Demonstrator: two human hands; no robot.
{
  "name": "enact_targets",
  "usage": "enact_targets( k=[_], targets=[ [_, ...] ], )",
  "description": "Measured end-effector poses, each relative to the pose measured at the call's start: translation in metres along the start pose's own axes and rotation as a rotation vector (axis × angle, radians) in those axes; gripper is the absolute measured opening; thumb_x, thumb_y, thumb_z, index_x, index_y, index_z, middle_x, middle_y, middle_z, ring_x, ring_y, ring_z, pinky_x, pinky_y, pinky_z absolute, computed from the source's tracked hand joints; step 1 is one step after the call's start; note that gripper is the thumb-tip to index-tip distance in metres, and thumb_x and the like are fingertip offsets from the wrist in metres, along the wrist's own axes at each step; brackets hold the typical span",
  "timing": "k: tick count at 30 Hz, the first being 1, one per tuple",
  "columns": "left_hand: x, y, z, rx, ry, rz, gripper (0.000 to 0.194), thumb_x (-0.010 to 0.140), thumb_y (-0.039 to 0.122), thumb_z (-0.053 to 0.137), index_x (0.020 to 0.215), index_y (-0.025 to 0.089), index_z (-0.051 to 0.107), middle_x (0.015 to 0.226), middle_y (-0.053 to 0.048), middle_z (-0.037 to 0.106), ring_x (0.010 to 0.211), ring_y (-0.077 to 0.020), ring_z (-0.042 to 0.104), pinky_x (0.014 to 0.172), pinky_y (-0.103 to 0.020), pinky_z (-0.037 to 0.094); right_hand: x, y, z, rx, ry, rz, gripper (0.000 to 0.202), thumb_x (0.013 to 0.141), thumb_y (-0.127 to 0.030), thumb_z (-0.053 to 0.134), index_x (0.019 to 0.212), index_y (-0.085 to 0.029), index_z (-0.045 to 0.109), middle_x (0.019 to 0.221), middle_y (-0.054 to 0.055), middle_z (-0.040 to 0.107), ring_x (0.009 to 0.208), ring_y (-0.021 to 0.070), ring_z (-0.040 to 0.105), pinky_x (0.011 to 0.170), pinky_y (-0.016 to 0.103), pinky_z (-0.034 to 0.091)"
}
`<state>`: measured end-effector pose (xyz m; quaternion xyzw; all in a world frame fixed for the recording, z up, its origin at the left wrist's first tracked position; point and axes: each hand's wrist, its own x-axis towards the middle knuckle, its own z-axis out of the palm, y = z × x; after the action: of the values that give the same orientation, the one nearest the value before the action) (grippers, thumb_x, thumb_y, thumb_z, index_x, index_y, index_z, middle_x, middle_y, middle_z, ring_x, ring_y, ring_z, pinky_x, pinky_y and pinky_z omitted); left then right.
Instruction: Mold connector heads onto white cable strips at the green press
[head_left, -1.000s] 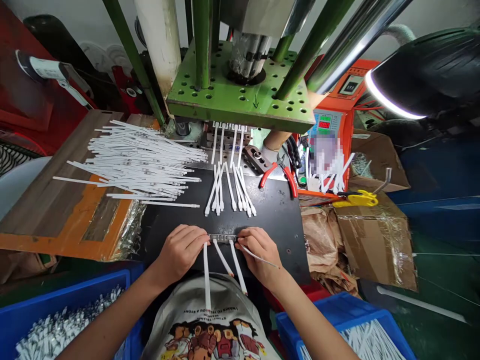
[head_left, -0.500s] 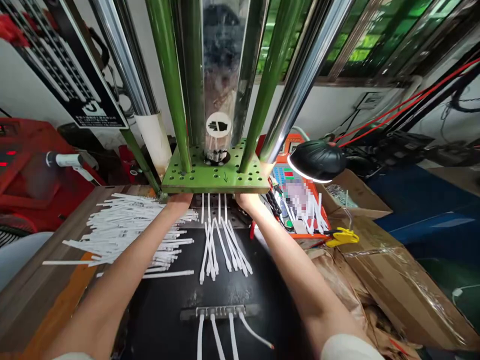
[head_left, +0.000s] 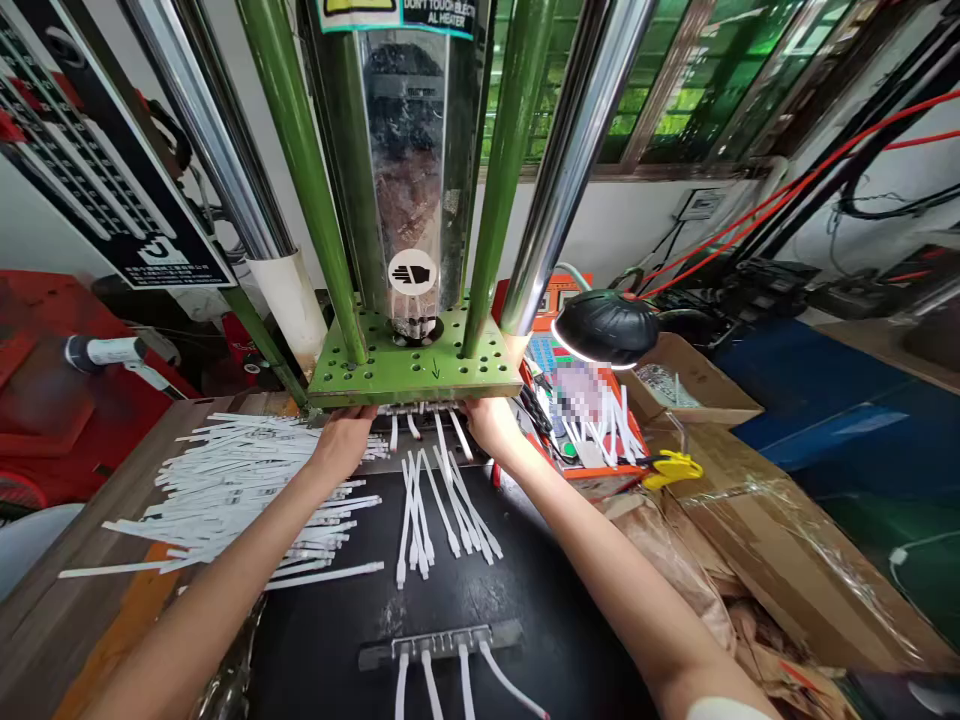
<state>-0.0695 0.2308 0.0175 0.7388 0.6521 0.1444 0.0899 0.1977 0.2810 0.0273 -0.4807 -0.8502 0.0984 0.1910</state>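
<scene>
Both my arms reach forward under the green press plate (head_left: 415, 372). My left hand (head_left: 341, 437) and my right hand (head_left: 487, 424) each grip one end of a metal strip with white cables (head_left: 424, 412) hanging from it, just below the plate. White cables (head_left: 439, 500) from the strip spread over the black mat (head_left: 540, 590). Near me on the mat lies a second metal strip (head_left: 441, 642) with several white cables plugged in and trailing toward me.
A large loose pile of white cables (head_left: 247, 485) lies to the left on a wooden board. A black lamp (head_left: 609, 328), an orange control box, yellow pliers (head_left: 671, 468) and cardboard boxes (head_left: 780, 570) stand to the right. Steel and green columns rise ahead.
My hands left the near strip on the mat and reached forward to the strip under the press plate. My head lifted, and that strip now sits slightly drawn out toward me.
</scene>
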Motion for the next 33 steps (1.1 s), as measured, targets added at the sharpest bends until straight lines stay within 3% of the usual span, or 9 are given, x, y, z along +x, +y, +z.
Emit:
enact_targets(
  k=[3, 8, 11, 14, 18, 22, 25, 28, 33],
  targets=[
    [-0.072, 0.011, 0.0, -0.097, -0.071, 0.136, 0.041, 0.095, 0.012, 0.033, 0.132, 0.018, 0.05, 0.117, -0.013, 0.065, 0.099, -0.022, 0.067, 0.08, -0.032, 0.054, -0.062, -0.01, -0.006, 0.041, -0.091, -0.006, 0.022, 0.085, -0.005, 0.061, 0.102, -0.017, 0.068, 0.096, 0.005, 0.069, 0.094, 0.018, 0.064, 0.085, 0.029, 0.049],
    [-0.173, 0.024, 0.023, -0.262, -0.152, 0.257, 0.026, 0.096, 0.018, 0.038, 0.11, 0.024, 0.058, 0.103, -0.006, 0.063, 0.093, -0.0171, 0.066, 0.081, -0.026, 0.053, -0.17, -0.034, 0.0, 0.243, -0.253, 0.11, 0.026, 0.074, -0.002, 0.068, 0.089, -0.023, 0.073, 0.094, 0.002, 0.065, 0.091, 0.0177, 0.061, 0.079, 0.026, 0.045],
    [-0.192, 0.027, 0.039, -0.305, -0.137, 0.242, 0.024, 0.096, 0.02, 0.038, 0.106, 0.024, 0.06, 0.099, -0.004, 0.061, 0.084, -0.0151, 0.066, 0.075, -0.023, 0.053, -0.196, -0.041, 0.008, 0.333, -0.246, 0.193, 0.03, 0.075, 0.0, 0.066, 0.092, -0.024, 0.073, 0.091, 0.001, 0.062, 0.084, 0.0153, 0.06, 0.075, 0.025, 0.044],
    [-0.195, 0.03, 0.041, -0.281, 0.005, 0.23, 0.021, 0.098, 0.027, 0.041, 0.107, 0.024, 0.059, 0.101, -0.005, 0.061, 0.087, -0.0163, 0.066, 0.075, -0.023, 0.052, -0.207, -0.043, 0.012, 0.343, -0.09, 0.255, 0.029, 0.081, 0.0, 0.06, 0.099, -0.021, 0.069, 0.096, 0.003, 0.06, 0.083, 0.0149, 0.059, 0.076, 0.026, 0.045],
    [-0.207, 0.039, 0.038, -0.183, 0.123, 0.331, 0.02, 0.099, 0.032, 0.044, 0.107, 0.024, 0.06, 0.099, -0.005, 0.063, 0.088, -0.0175, 0.065, 0.077, -0.025, 0.053, -0.23, -0.051, 0.018, 0.376, -0.085, 0.091, 0.025, 0.089, -0.006, 0.053, 0.106, -0.021, 0.064, 0.098, 0.005, 0.059, 0.087, 0.0168, 0.057, 0.077, 0.029, 0.048],
    [-0.223, 0.05, 0.041, 0.027, 0.236, 0.412, 0.022, 0.098, 0.018, 0.04, 0.104, 0.021, 0.061, 0.093, -0.005, 0.064, 0.08, -0.0188, 0.064, 0.068, -0.029, 0.051, -0.249, -0.059, 0.025, 0.203, -0.046, -0.055, 0.033, 0.086, -0.003, 0.052, 0.112, -0.022, 0.061, 0.097, 0.007, 0.059, 0.084, 0.0199, 0.055, 0.071, 0.033, 0.049],
    [-0.214, 0.053, 0.027, 0.095, 0.345, 0.393, 0.026, 0.096, 0.008, 0.038, 0.107, 0.019, 0.06, 0.098, -0.006, 0.064, 0.086, -0.0174, 0.064, 0.075, -0.028, 0.052, -0.235, -0.06, 0.011, 0.205, 0.09, -0.133, 0.034, 0.09, -0.005, 0.049, 0.118, -0.022, 0.059, 0.097, 0.007, 0.059, 0.082, 0.018, 0.057, 0.071, 0.031, 0.05],
    [-0.175, 0.045, -0.001, 0.09, 0.401, 0.405, 0.027, 0.096, 0.008, 0.042, 0.116, 0.019, 0.056, 0.109, -0.007, 0.063, 0.097, -0.0173, 0.064, 0.085, -0.028, 0.051, -0.188, -0.053, -0.015, 0.24, 0.217, -0.219, 0.035, 0.094, -0.01, 0.048, 0.125, -0.024, 0.057, 0.102, 0.007, 0.061, 0.087, 0.0161, 0.06, 0.075, 0.028, 0.051],
    [-0.062, 0.019, -0.02, 0.081, 0.046, 0.216, 0.048, 0.094, 0.002, 0.032, 0.138, 0.017, 0.044, 0.123, -0.014, 0.057, 0.11, -0.0195, 0.062, 0.087, -0.028, 0.053, -0.059, -0.023, -0.02, 0.172, 0.215, -0.154, 0.026, 0.096, -0.019, 0.048, 0.113, -0.019, 0.068, 0.102, 0.01, 0.068, 0.093, 0.0205, 0.064, 0.083, 0.031, 0.052]
  ],
)
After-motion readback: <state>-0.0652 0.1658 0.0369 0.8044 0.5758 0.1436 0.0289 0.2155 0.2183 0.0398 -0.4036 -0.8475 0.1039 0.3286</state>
